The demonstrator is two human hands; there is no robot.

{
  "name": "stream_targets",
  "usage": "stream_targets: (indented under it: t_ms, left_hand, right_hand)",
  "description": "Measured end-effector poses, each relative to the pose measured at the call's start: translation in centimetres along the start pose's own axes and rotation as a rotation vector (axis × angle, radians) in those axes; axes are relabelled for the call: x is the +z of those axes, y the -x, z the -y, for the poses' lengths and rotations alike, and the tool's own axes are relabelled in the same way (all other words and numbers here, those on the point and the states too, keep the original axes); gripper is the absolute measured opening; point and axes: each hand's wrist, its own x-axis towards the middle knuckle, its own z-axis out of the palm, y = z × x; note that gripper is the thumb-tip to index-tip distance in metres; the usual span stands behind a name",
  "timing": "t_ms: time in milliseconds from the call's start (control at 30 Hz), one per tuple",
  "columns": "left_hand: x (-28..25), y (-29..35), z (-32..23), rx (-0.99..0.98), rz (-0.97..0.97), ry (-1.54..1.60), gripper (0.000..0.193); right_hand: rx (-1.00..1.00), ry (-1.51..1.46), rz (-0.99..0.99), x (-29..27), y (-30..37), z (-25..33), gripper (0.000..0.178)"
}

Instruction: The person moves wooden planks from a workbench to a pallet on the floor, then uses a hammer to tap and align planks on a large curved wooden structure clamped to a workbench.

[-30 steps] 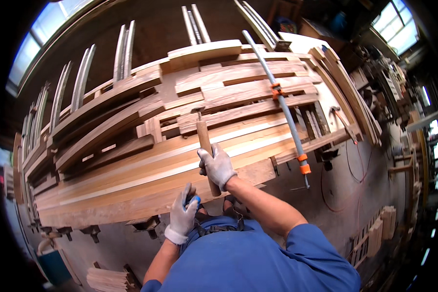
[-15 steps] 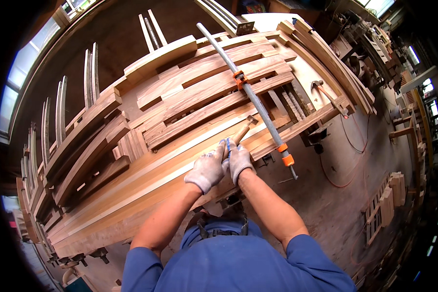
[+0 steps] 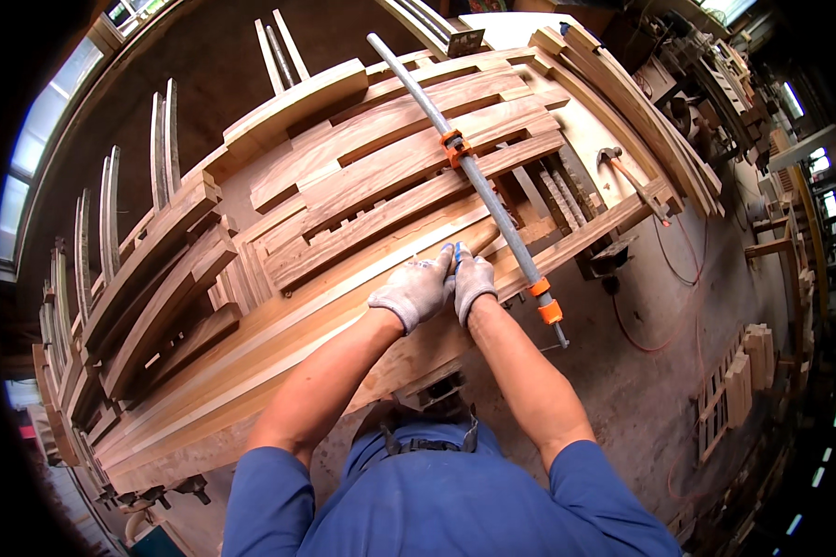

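Note:
Both my hands wear whitish work gloves with blue marks and are closed together over light boards (image 3: 344, 295) near the bench's front side. My left hand (image 3: 414, 291) and my right hand (image 3: 475, 277) grip a wooden-handled tool (image 3: 479, 235). Its handle points away from me, toward the clamp; its working end cannot be made out. Just right of my hands a long pipe clamp (image 3: 492, 206) with orange fittings lies slantwise across the wooden parts.
Curved and slotted wooden pieces (image 3: 381, 172) cover the bench behind my hands. A hammer (image 3: 633, 181) lies at the right end, beside long stacked boards (image 3: 613, 107). More curved pieces (image 3: 163, 269) are piled at left. Slatted wooden parts (image 3: 738, 390) stand on the floor at right.
Both hands have moved away from me and to the right with the tool, closer to the pipe clamp. The tool's small metal head, visible earlier, no longer shows clearly.

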Motion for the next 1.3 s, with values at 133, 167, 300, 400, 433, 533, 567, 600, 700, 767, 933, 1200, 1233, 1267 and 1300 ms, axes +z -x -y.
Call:
stream_targets:
  t_ms: [133, 167, 300, 400, 433, 533, 567, 600, 700, 767, 933, 1200, 1233, 1267, 1300]
  left_hand:
    - [0.9, 0.0, 0.7, 0.020, -0.058, 0.003, 0.056]
    - [0.9, 0.2, 0.6, 0.017, -0.046, 0.004, 0.056]
    - [0.5, 0.4, 0.4, 0.011, -0.019, 0.066, 0.058]
    - [1.0, 0.2, 0.5, -0.014, -0.026, 0.068, 0.059]
    - [1.1, 0.0, 0.6, -0.026, -0.036, 0.058, 0.059]
    - [1.5, 0.2, 0.8, -0.044, -0.032, 0.098, 0.053]
    - [1.6, 0.6, 1.2, -0.040, -0.019, 0.101, 0.053]
    - [1.2, 1.3, 1.2, -0.044, -0.006, 0.105, 0.054]
    - [0.2, 4.2, 1.9, -0.077, 0.024, 0.130, 0.057]
    - [0.4, 6.3, 3.0, -0.089, -0.006, 0.116, 0.060]
    - [1.6, 11.2, 6.2, -0.118, -0.061, 0.035, 0.065]
    - [-0.1, 18.6, 8.1, -0.244, 0.056, -0.053, 0.064]
    - [-0.2, 19.2, 8.2, -0.251, 0.063, -0.069, 0.065]
    - [-0.7, 19.8, 8.2, -0.256, 0.062, -0.048, 0.065]
    - [-1.6, 20.3, 7.8, -0.258, 0.061, -0.028, 0.065]
  right_hand:
    - [0.030, -0.055, 0.012, 0.3, 0.6, 0.3, 0.031]
    - [0.060, -0.063, 0.014, 0.1, 0.7, 0.4, 0.031]
    - [0.061, -0.023, 0.022, -0.1, 0.6, 0.4, 0.031]
    - [-0.038, 0.034, 0.002, 0.5, 1.2, 0.9, 0.032]
    - [-0.029, 0.000, 0.001, 0.8, 1.1, 0.8, 0.031]
    - [-0.012, -0.024, -0.005, 0.9, 0.7, 0.1, 0.030]
    - [-0.009, -0.018, -0.006, 0.9, 0.6, -0.4, 0.030]
    - [-0.005, -0.025, 0.005, 0.8, 0.4, -1.1, 0.030]
    - [-0.011, 0.089, 0.020, 1.7, 1.8, -3.2, 0.032]
    - [-0.040, 0.146, 0.049, 2.8, 3.4, -4.3, 0.035]
    - [-0.033, 0.274, 0.114, 5.7, 9.5, -6.0, 0.040]
    - [-0.023, 0.362, 0.158, 8.6, 14.5, -11.1, 0.045]
    - [0.002, 0.352, 0.190, 8.7, 14.9, -11.6, 0.043]
    - [0.027, 0.341, 0.221, 8.8, 15.2, -11.9, 0.041]
    - [0.051, 0.328, 0.249, 8.8, 15.3, -12.2, 0.040]
